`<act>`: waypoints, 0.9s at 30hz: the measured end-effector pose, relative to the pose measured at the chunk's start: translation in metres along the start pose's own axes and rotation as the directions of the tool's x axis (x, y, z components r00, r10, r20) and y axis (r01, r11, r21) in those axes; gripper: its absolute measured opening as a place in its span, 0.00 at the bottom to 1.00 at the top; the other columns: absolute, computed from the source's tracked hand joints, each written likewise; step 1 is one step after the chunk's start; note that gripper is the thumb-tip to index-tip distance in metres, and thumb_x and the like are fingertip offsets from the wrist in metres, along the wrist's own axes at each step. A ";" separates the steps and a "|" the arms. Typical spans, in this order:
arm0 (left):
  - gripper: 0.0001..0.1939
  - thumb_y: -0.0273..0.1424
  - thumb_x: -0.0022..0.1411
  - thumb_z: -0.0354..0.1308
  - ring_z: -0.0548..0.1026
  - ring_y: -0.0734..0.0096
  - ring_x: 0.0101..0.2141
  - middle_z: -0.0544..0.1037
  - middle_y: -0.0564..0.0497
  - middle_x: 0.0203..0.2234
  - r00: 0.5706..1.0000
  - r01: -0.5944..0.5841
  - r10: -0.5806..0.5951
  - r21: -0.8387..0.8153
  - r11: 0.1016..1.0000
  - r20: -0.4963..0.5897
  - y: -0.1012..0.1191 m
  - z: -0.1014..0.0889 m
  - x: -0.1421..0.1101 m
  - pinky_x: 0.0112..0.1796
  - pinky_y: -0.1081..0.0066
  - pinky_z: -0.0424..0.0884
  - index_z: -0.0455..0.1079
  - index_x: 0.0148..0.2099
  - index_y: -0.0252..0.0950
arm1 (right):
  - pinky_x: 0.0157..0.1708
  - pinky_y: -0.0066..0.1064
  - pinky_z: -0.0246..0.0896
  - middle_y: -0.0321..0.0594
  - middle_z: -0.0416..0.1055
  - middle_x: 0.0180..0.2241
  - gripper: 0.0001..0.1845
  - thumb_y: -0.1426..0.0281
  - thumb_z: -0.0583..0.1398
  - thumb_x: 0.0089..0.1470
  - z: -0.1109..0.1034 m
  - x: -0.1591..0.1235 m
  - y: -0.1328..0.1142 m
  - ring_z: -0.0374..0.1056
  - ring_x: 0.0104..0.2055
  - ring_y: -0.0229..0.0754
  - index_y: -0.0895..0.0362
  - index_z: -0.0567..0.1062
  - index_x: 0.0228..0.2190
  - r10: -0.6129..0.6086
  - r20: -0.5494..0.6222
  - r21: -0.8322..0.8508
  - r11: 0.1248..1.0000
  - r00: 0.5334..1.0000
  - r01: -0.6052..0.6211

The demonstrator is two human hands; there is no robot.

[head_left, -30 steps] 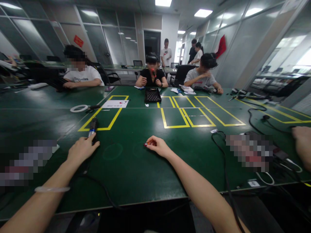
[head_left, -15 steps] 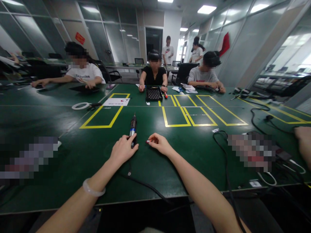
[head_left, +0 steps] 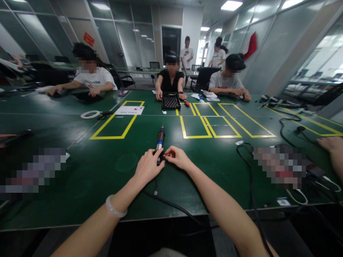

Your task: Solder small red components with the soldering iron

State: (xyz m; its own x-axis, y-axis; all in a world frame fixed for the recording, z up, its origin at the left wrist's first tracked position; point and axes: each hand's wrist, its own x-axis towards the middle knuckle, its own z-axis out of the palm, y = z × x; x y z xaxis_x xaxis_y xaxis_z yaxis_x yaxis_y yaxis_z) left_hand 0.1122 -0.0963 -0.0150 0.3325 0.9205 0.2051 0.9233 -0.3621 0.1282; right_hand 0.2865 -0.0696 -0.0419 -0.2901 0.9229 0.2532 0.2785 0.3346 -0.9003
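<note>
My left hand (head_left: pixel 148 165) is closed around the lower end of an electric screwdriver (head_left: pixel 160 139), which is black with a silver and blue band. The screwdriver lies on the green table with its thin bit pointing away from me. My right hand (head_left: pixel 179 157) pinches a small red piece (head_left: pixel 165 155) between thumb and fingertips, right beside the screwdriver's lower end. Whether the piece touches the screwdriver is hard to tell. A short cord with a ring end (head_left: pixel 155 192) shows below my left hand.
Black cables (head_left: pixel 177 207) run along the front of the green table (head_left: pixel 125 200). Yellow tape outlines (head_left: pixel 197 137) mark its middle. Opposite sits a person behind a black tray (head_left: pixel 171 101); others work at both sides. Blurred-out objects lie left and right, with another person's hand (head_left: pixel 331 144) at the right edge.
My left hand has shifted right with the screwdriver, closing the gap to my right hand. The red piece is now beside the screwdriver's lower end. The person opposite has moved their hands to the tray.
</note>
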 end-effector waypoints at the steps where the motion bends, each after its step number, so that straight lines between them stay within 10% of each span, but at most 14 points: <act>1: 0.28 0.41 0.61 0.51 0.68 0.58 0.45 0.66 0.43 0.48 1.000 -0.001 0.001 0.003 1.000 0.000 0.000 0.000 0.000 0.43 0.64 0.65 0.58 0.62 0.44 | 0.25 0.24 0.53 0.30 0.63 0.23 0.08 0.72 0.61 0.46 0.001 0.000 0.001 0.58 0.23 0.32 0.59 0.69 0.31 -0.012 0.009 0.000 1.000 1.000 0.012; 27: 0.25 0.46 0.62 0.49 0.67 0.59 0.42 0.62 0.44 0.46 1.000 -0.002 0.001 0.048 0.999 0.012 0.004 -0.003 0.006 0.39 0.64 0.67 0.62 0.60 0.50 | 0.33 0.26 0.61 0.38 0.74 0.29 0.06 0.70 0.60 0.52 -0.001 -0.003 -0.001 0.68 0.30 0.36 0.58 0.77 0.31 -0.111 -0.030 -0.261 0.960 0.993 0.099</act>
State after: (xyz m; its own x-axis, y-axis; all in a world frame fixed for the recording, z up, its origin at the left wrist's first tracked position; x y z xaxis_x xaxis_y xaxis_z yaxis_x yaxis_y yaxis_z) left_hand 0.1170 -0.0921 -0.0099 0.3361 0.9218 0.1932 0.9309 -0.3563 0.0809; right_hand 0.2880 -0.0722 -0.0413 -0.2915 0.8854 0.3622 0.4779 0.4627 -0.7467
